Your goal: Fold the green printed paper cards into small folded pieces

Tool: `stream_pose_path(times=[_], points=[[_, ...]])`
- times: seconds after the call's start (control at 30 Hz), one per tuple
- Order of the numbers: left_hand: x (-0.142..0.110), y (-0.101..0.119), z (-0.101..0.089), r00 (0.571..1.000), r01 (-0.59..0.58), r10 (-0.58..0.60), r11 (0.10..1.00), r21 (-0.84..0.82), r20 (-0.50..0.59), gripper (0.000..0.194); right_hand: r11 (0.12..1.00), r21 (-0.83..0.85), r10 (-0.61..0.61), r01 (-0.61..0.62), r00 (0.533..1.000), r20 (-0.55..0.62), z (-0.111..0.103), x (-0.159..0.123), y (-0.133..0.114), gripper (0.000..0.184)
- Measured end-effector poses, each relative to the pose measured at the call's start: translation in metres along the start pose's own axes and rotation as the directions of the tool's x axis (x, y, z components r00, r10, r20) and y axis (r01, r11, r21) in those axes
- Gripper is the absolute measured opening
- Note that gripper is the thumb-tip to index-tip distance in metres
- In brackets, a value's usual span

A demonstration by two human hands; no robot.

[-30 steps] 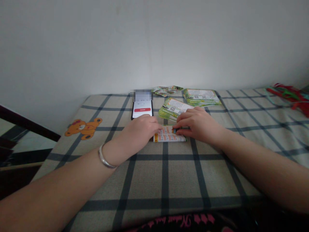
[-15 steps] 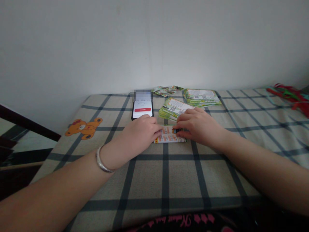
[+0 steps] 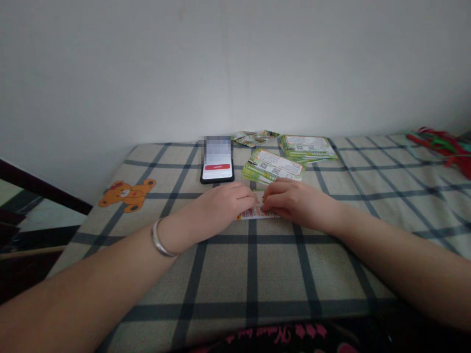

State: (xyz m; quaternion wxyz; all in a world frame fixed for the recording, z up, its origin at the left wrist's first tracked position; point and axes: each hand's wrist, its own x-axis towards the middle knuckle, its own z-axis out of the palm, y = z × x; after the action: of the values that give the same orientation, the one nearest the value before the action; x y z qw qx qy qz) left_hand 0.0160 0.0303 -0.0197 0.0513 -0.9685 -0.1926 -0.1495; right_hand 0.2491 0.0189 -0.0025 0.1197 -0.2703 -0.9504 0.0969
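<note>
Laid lengthwise nine-to-three o'clock, the printed sheet (image 3: 254,213) is overlapped by curled left hand (image 3: 221,208) and right hand (image 3: 302,203); grip cannot be told.

This is looking like a room in a home: a checked tablecloth (image 3: 224,277) is covering the table, and an orange teddy-bear motif (image 3: 127,196) is decorating its left side. A plain pale wall (image 3: 221,68) is rising right behind, while a red-and-green bundle (image 3: 447,147), its material unclear, is lying casually at far right.
</note>
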Motion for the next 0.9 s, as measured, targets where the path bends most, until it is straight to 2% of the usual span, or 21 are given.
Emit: stream_pose_path(times=[0.1,0.33,0.53,0.7,0.9], points=[[0.002,-0.003,-0.004,1.0,0.004,-0.004,0.998,-0.067,-0.003,0.019,0.998,0.052,-0.03,0.031,0.999,-0.021,0.003,-0.001,0.004,0.019],[-0.002,-0.002,-0.019,0.993,0.055,-0.032,0.978,-0.201,0.117,0.024,0.997,0.061,-0.042,0.044,0.998,-0.039,0.004,-0.004,0.006,0.021],[-0.004,-0.004,-0.015,0.993,0.05,-0.028,0.981,-0.188,0.117,0.026,0.999,0.012,-0.048,0.049,0.998,-0.036,0.005,-0.005,0.005,0.025],[-0.006,-0.005,-0.013,0.99,0.027,-0.007,0.989,-0.144,0.138,0.019,0.999,-0.027,-0.041,0.041,0.999,-0.001,0.001,-0.007,-0.003,0.025],[-0.005,-0.004,-0.013,0.993,0.002,0.016,0.988,-0.154,0.116,0.021,0.997,-0.048,-0.064,0.063,0.998,-0.01,0.003,-0.006,-0.005,0.016]])
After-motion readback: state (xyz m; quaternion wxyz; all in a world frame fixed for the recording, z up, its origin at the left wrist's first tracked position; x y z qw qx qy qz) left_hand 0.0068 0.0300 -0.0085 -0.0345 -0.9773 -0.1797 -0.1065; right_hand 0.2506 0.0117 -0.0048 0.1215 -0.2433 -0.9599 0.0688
